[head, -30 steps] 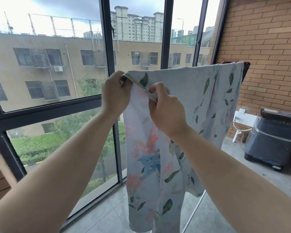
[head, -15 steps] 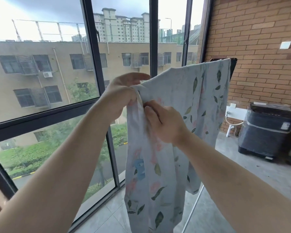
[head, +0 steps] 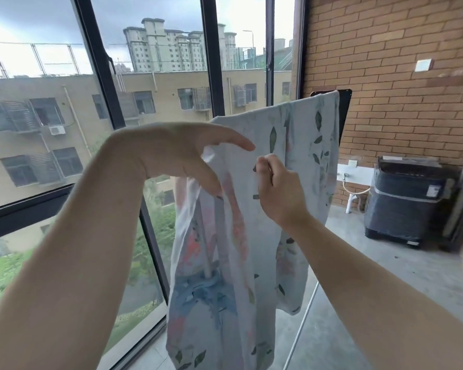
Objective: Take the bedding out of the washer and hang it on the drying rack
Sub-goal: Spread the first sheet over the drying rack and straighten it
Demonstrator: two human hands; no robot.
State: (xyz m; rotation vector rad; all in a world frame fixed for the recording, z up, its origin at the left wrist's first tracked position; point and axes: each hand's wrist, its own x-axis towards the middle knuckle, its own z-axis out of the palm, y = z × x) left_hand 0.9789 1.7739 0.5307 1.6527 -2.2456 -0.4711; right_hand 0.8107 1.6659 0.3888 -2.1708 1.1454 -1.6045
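The bedding (head: pixel 300 145) is a pale sheet printed with leaves and pink and blue flowers. It hangs over the top of the drying rack (head: pixel 344 113), whose black end shows at the far right of the cloth, and drops almost to the floor. My left hand (head: pixel 187 153) is at the sheet's near top corner with fingers stretched out; its thumb lies against the fabric. My right hand (head: pixel 275 188) pinches a fold of the sheet just right of that corner. The dark top-loading washer (head: pixel 404 201) stands by the brick wall at the right.
Tall black-framed windows (head: pixel 211 84) run along the left, right behind the sheet. A thin rack leg (head: pixel 302 324) slants down to the concrete floor (head: pixel 385 263). White pipes and a tap (head: pixel 352 180) sit on the wall beside the washer.
My left hand has loosened from a grip on the corner to outstretched fingers. My right hand slid lower and right along the sheet. The view has swung to the left and down a little.
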